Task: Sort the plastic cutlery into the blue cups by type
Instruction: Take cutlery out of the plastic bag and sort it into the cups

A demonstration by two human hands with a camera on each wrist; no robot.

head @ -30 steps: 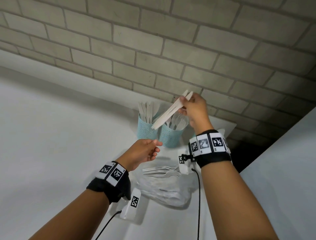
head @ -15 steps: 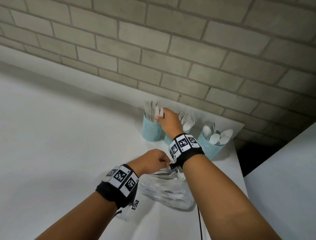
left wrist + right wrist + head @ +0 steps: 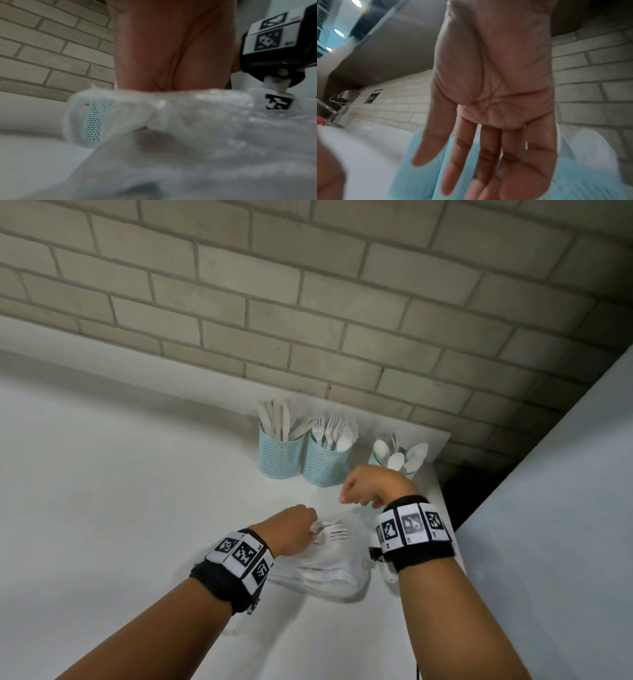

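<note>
A: What is the step now?

B: In my judgement, lifting the loose forks (image 3: 331, 533) off the clear bag (image 3: 329, 573) and getting them to the middle cup (image 3: 324, 463). The left hand (image 3: 291, 529) is curled over their handles at about 9 o'clock of the tines; it looks like a pinch, though the fingertips are hidden.

A: And the right hand (image 3: 371, 486)?

B: Empty. The right wrist view shows the palm flat and the fingers straight, with a blue cup just beyond them. It hangs at 6 o'clock of the spoon cup (image 3: 399, 463).

A: How to do it well?

B: Gather the forks by the handles, tines aligned, and keep the bag from coming up with them. The free hand could press the bag down. Drop them handles first into the middle cup, which stands at 12 o'clock of the bag, between the knife cup (image 3: 279, 458) and the spoon cup. Knives already lean toward the fork cup, so mind not to knock them.

A: What differs from half a second ago?

B: Then the right hand was up at the knife cup's rim; now it has pulled back toward the bag, empty. The left hand has stayed on the forks.
</note>
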